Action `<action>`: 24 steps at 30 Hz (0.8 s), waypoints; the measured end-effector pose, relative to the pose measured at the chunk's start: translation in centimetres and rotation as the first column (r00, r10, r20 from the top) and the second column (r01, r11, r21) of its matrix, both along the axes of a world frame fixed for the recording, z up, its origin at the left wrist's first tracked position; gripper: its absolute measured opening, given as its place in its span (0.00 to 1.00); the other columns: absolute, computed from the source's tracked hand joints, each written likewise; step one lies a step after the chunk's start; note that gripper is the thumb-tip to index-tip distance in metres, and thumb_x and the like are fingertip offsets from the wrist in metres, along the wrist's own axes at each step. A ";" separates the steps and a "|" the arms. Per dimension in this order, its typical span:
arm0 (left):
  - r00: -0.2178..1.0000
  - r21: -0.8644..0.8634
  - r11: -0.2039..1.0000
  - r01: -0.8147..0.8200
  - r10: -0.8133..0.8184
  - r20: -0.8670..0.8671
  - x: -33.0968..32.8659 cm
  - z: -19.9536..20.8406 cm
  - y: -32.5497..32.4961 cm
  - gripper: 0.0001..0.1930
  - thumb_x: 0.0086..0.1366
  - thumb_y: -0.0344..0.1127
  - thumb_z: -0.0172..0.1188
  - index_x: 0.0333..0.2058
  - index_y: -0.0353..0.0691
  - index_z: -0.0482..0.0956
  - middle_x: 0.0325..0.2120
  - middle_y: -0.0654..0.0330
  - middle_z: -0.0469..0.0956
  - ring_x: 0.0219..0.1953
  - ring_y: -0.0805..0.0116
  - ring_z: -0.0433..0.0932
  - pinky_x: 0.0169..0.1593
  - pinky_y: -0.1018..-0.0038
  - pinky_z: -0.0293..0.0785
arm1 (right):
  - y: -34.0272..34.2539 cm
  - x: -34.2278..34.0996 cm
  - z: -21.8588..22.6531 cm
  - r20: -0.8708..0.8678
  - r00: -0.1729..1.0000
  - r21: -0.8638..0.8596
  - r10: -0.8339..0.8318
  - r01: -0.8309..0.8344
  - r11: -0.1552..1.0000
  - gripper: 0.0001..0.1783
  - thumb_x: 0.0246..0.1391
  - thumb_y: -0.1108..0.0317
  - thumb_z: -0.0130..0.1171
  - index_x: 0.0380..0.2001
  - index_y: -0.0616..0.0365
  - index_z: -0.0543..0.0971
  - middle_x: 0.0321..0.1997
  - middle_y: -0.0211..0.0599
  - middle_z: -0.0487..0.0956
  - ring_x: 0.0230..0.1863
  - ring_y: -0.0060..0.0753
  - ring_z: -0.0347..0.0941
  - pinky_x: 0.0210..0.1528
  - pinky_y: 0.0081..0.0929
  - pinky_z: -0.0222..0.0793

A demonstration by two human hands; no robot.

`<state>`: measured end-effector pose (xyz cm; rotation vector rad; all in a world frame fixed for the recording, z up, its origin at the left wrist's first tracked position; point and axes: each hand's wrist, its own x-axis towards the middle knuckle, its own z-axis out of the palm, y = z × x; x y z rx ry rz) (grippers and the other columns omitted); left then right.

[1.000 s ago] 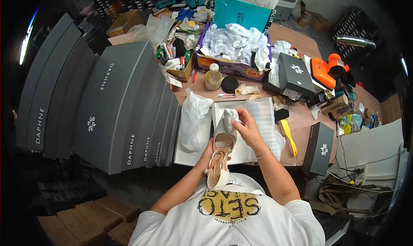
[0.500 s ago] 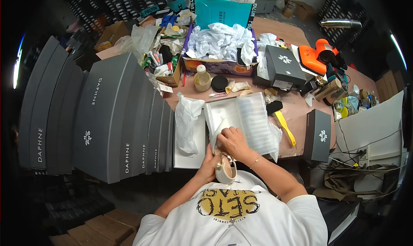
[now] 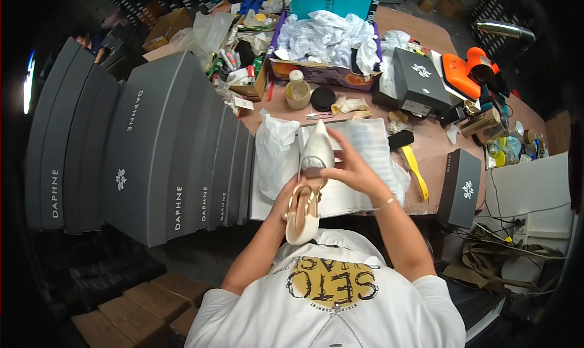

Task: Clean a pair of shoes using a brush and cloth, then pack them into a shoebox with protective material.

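Note:
A pale cream pointed-toe shoe [image 3: 318, 146] with thin straps and a closed heel is tilted toe-away in front of me. My left hand [image 3: 283, 201] is closed around its middle, by the straps. On the shoe's right side is my right hand [image 3: 360, 173], with thumb and fingers spread; the thumb reaches the edge of the shoe's opening and the index finger lies near the toe. Under the hands lies an open shoebox [image 3: 263, 207] with a white inside. White tissue paper [image 3: 275, 150] fills its left part, and a translucent ribbed wrapping sheet [image 3: 368, 150] lies to the right.
Large dark grey shoeboxes [image 3: 155, 147] stand in a row at left. A carton of crumpled paper [image 3: 328, 44], a jar [image 3: 297, 92] and a round black lid [image 3: 323, 98] are behind. At right are a yellow-handled brush [image 3: 415, 173], a grey box [image 3: 459, 190] and an orange tool [image 3: 460, 77].
The shoe has been raised and turned toe-away over the box. My right hand has moved from the white stuffing by the box to the shoe's right side. The view has shifted slightly.

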<state>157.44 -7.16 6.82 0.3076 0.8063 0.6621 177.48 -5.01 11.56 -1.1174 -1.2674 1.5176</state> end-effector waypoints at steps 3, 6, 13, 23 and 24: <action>0.850 -0.034 0.999 -0.039 0.051 0.524 -0.9 -3.6 0.1 0.28 0.68 0.37 0.49 0.63 0.38 0.53 0.22 0.63 0.66 0.21 0.74 0.65 0.25 0.81 0.66 | -3.2 0.9 2.1 0.147 0.989 0.088 -0.028 0.015 0.996 0.37 0.46 0.70 0.67 0.60 0.57 0.63 0.59 0.42 0.65 0.52 0.34 0.69 0.47 0.26 0.72; 0.543 -0.152 0.988 0.028 0.112 0.832 -0.1 -3.1 0.1 0.42 0.62 0.43 0.56 0.66 0.34 0.41 0.26 0.60 0.64 0.24 0.74 0.63 0.24 0.83 0.64 | -7.6 -0.1 0.8 0.199 0.965 -0.060 0.173 -0.164 0.985 0.34 0.44 0.65 0.70 0.55 0.58 0.69 0.46 0.38 0.75 0.39 0.28 0.75 0.39 0.25 0.74; 0.316 -0.222 0.963 0.155 0.165 0.934 2.1 -2.0 -1.7 0.39 0.65 0.37 0.52 0.65 0.30 0.37 0.33 0.48 0.68 0.24 0.67 0.72 0.26 0.75 0.74 | -9.8 -3.4 1.2 0.243 0.959 0.072 0.146 -0.168 0.983 0.17 0.47 0.67 0.68 0.39 0.62 0.76 0.28 0.32 0.76 0.28 0.20 0.71 0.33 0.20 0.70; 0.460 -0.206 0.958 0.198 0.095 0.883 1.8 -2.0 -1.5 0.34 0.67 0.36 0.50 0.64 0.32 0.44 0.34 0.52 0.69 0.24 0.68 0.72 0.25 0.76 0.71 | -11.1 -2.4 0.9 0.368 0.926 0.146 0.090 -0.153 0.977 0.17 0.48 0.65 0.66 0.40 0.62 0.77 0.31 0.36 0.78 0.29 0.27 0.75 0.34 0.25 0.72; 0.500 -0.146 0.969 0.199 0.028 0.865 1.7 -2.3 -1.1 0.32 0.66 0.37 0.50 0.64 0.32 0.47 0.34 0.54 0.70 0.24 0.69 0.71 0.25 0.77 0.70 | -11.2 -1.1 0.4 0.398 0.918 0.148 -0.009 -0.055 0.987 0.16 0.48 0.66 0.66 0.39 0.62 0.77 0.31 0.37 0.78 0.29 0.27 0.74 0.33 0.24 0.71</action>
